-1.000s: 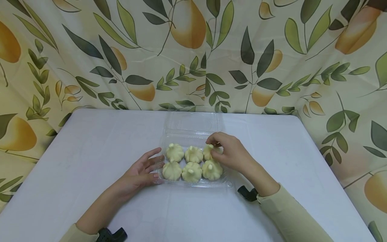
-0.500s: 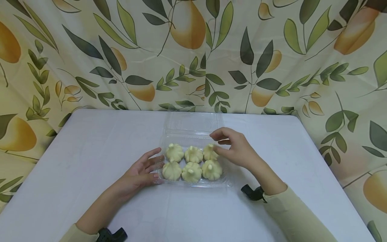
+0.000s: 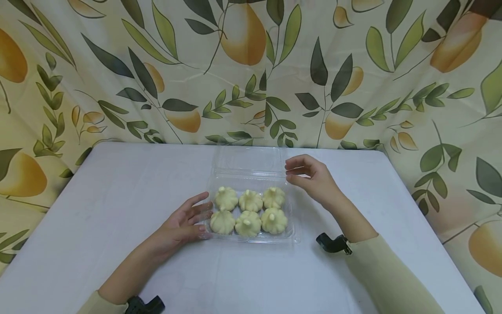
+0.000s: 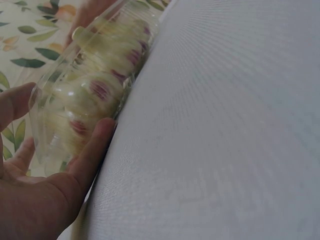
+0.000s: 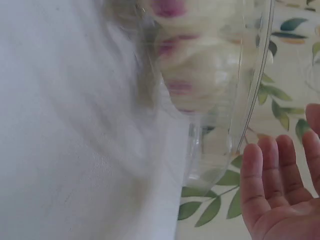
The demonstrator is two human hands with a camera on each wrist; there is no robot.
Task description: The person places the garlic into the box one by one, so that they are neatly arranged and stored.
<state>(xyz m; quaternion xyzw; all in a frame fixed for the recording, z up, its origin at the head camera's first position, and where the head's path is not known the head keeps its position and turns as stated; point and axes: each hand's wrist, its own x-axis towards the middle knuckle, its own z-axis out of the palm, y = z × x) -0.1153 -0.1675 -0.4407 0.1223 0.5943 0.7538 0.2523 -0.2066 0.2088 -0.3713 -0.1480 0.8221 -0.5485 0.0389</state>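
In the head view, several pale garlic bulbs (image 3: 248, 223) sit in two rows inside a clear plastic clamshell box (image 3: 251, 240), its lid (image 3: 251, 157) laid back away from the person. At the box's left side is my left hand (image 3: 182, 224), thumb and fingers extended and touching the wall. The left wrist view has this hand (image 4: 45, 200) spread along the clear side, with purple marks on the bulbs showing through. My right hand (image 3: 317, 181), holding nothing, hovers near the box's back right corner. Its fingers (image 5: 251, 167) look relaxed and apart from the plastic in the right wrist view.
A white cloth covers the table (image 3: 129, 187) on which the box stands. Behind it hangs a curtain (image 3: 243, 100) printed with fruit and leaves. Black wrist devices (image 3: 332, 243) are worn on both arms.
My right hand has let go of the back right garlic bulb and moved up and to the right, away from it. The left hand and the box stay in place.
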